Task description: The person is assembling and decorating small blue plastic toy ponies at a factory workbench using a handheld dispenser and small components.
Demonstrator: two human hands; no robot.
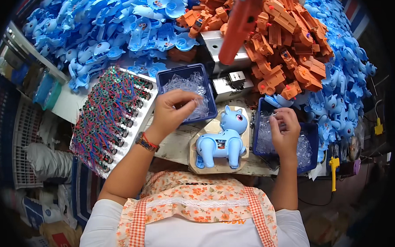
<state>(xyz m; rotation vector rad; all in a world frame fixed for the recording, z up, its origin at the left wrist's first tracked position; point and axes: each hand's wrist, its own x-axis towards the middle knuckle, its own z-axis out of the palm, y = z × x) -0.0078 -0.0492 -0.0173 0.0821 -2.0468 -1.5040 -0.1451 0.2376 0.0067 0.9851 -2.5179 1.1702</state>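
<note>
My left hand is over a dark blue bin of small clear plastic pieces. Its thumb and fingers are pinched together, and what lies between them is too small to name. On the right, my right hand hovers above other blue bins with similar clear pieces, its fingertips closed on something tiny and pale. Between the hands a blue toy pony rests on a pale shaped block. An opening in the pony's body shows parts inside. Neither hand touches the pony.
A white tray of wired circuit boards stands at left. Blue toy shells and orange plastic housings are heaped behind and at right. A red tool hangs above metal fixtures. A yellow-handled tool hangs at right.
</note>
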